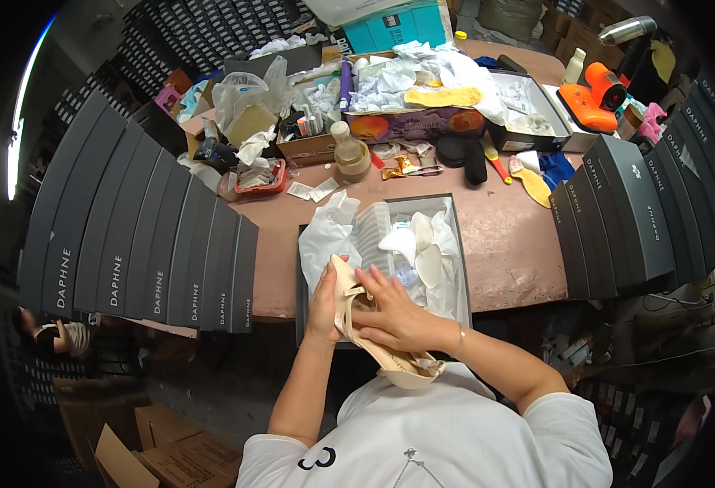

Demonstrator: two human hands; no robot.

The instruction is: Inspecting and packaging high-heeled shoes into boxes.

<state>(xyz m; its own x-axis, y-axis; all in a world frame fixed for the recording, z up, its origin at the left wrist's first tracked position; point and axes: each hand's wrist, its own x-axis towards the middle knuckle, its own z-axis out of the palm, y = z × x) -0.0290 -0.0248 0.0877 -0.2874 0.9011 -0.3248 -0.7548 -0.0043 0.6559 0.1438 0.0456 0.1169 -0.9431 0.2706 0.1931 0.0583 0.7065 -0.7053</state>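
Cluttered pink table [504, 244]: I log one open shoe box [455, 244] holding white tissue paper [325, 240] and inserts. My left hand [323, 305] and right hand [394, 313] both grip a beige shoe [373, 342].

Beige shoe [373, 342], tilted over open shoebox [455, 244]

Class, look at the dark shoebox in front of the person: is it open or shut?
Open. The shoebox has no lid on; white tissue paper and pale shoe inserts show inside it.

One head-worn fisheye looks steeply down, close over the cluttered table [504, 244].
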